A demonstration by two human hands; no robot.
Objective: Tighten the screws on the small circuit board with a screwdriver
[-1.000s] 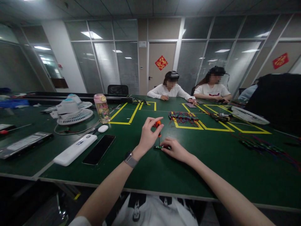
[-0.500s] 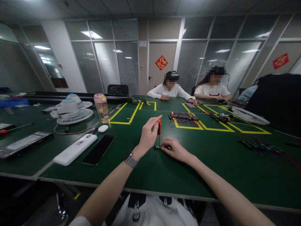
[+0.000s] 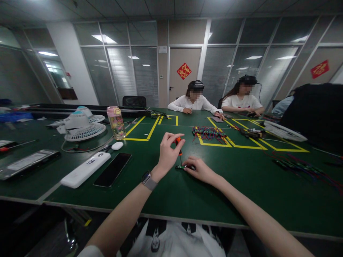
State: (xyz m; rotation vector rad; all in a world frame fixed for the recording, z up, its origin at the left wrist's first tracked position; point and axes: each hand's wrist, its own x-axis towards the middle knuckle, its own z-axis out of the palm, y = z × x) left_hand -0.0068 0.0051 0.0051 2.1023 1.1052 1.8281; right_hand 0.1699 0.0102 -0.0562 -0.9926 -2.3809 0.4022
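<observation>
My left hand (image 3: 168, 151), with a watch on its wrist, has its fingers curled round the orange and black handle of a screwdriver (image 3: 180, 154). The screwdriver stands nearly upright, its thin shaft pointing down at a small green circuit board (image 3: 179, 167). That board lies on the green table (image 3: 171, 194). From the other side, my right hand (image 3: 197, 168) pinches the board's right end with the fingertips. Some of the board is hidden under those fingers, and the exact spot the tip touches is too small to tell.
Left of my hands lie a dark phone (image 3: 113, 170), a white power bank (image 3: 86, 170) and a drink bottle (image 3: 116, 123). A fan (image 3: 84, 132) stands further left. Wired boards (image 3: 209, 134) lie ahead, others (image 3: 297, 167) to the right. Two people sit opposite.
The fingers of my left hand have shifted on the screwdriver's handle, with thumb and index finger now further apart. The handle leans slightly more to the left. My right hand and the board stay put.
</observation>
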